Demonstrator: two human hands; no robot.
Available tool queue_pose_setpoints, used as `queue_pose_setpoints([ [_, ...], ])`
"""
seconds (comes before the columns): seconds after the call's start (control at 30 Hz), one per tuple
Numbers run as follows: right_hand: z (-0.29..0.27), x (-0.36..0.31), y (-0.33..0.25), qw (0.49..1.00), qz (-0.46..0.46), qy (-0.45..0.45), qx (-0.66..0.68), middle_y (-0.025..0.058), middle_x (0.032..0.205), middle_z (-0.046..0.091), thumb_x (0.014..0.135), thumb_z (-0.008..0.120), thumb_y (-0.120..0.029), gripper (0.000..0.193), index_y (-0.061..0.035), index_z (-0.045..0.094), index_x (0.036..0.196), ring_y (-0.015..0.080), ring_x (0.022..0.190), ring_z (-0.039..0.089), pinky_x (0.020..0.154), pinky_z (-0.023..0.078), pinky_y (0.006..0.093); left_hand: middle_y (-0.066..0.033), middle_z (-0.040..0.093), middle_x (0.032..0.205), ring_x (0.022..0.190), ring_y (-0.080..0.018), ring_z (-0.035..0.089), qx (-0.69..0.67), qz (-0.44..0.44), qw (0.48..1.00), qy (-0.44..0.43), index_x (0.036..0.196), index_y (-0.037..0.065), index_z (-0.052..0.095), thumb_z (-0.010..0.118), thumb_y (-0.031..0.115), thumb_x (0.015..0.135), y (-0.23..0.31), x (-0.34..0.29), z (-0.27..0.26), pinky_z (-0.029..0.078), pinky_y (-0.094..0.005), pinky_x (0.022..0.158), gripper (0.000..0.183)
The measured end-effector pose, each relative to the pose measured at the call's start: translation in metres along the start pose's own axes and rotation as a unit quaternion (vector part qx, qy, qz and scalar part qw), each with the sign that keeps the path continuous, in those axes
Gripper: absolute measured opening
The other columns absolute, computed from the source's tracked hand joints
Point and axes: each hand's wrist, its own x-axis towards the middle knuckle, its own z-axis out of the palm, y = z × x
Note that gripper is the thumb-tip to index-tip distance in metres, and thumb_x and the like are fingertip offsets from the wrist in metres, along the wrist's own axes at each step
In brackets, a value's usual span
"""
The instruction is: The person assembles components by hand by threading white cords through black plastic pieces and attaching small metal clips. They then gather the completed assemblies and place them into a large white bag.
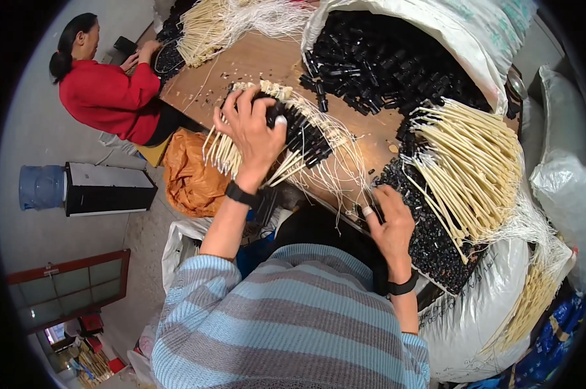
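Note:
My left hand [257,133] arches over a row of pale sticks [220,152] fitted with black cylindrical pieces [300,133]. Its fingers and thumb close around a black piece [275,111] in that row; the palm hides part of it. White strings [348,152] trail from the row toward the table's near edge. My right hand [391,227] hovers at that edge, thumb and fingers curled toward each other beside the string ends. Whatever lies between those fingertips is too small to tell. Small black parts [429,243] lie heaped just right of this hand.
A white sack [435,26] spills black cylinders [383,61] over the brown table [254,61]. A large bundle of pale sticks [474,172] rests at the right. A co-worker in a red top [108,97] sits at the far left, near an orange sack [192,172].

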Motion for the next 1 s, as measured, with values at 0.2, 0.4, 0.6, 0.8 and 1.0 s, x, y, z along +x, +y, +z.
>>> queue_pose_setpoints([
  [0.2,-0.013,-0.006,0.025,0.996,0.082,0.043,0.008,0.0153,0.097,0.067,0.08,0.07,-0.008,0.024,-0.0024,0.067,0.102,0.0321,0.088,0.065,0.076,0.051,0.0348,-0.0121,0.057,0.124,0.122,-0.0319,0.044,-0.077,0.02,0.997,0.001,0.108,0.006,0.064,0.065,0.015,0.067,0.037,0.001,0.006,0.029,-0.0467,0.103,0.041],
  [0.4,-0.066,-0.021,0.062,0.957,0.161,0.107,-0.218,0.0135,0.079,0.062,0.075,0.071,-0.005,0.012,-0.0048,0.067,0.087,0.0345,0.071,0.061,0.062,0.047,0.0391,-0.015,0.066,0.107,0.102,-0.0328,0.06,-0.399,0.184,0.881,-0.176,0.098,0.003,0.069,0.058,-0.001,0.074,0.134,-0.005,0.081,0.049,-0.0409,0.086,0.027],
  [0.6,-0.073,-0.038,0.086,0.937,0.197,0.066,-0.28,0.0139,0.076,0.059,0.072,0.066,-0.002,0.009,-0.0049,0.057,0.074,0.0356,0.068,0.06,0.059,0.046,0.0433,-0.015,0.064,0.102,0.095,-0.0362,0.058,-0.296,0.174,0.901,-0.266,0.101,0.008,0.07,0.059,-0.005,0.073,0.144,-0.012,0.148,0.047,-0.0421,0.086,0.033],
  [0.8,-0.081,-0.02,0.075,0.968,0.034,0.103,-0.228,0.0128,0.075,0.06,0.074,0.066,-0.003,0.013,-0.0065,0.059,0.084,0.0344,0.064,0.056,0.058,0.044,0.043,-0.0146,0.061,0.106,0.098,-0.0345,0.054,-0.202,0.206,0.914,-0.286,0.104,0.013,0.069,0.069,0.0,0.066,0.125,-0.018,0.122,0.045,-0.0432,0.084,0.041],
  [1.0,-0.067,-0.024,0.059,0.986,0.084,0.143,0.031,0.0085,0.067,0.062,0.084,0.067,-0.007,0.015,-0.0011,0.067,0.098,0.0155,0.053,0.055,0.051,0.04,0.0263,-0.014,0.061,0.091,0.083,-0.0299,0.06,-0.427,0.055,0.822,-0.373,0.108,0.001,0.059,0.059,0.009,0.077,0.113,-0.023,0.082,0.048,-0.0353,0.075,0.032],
])
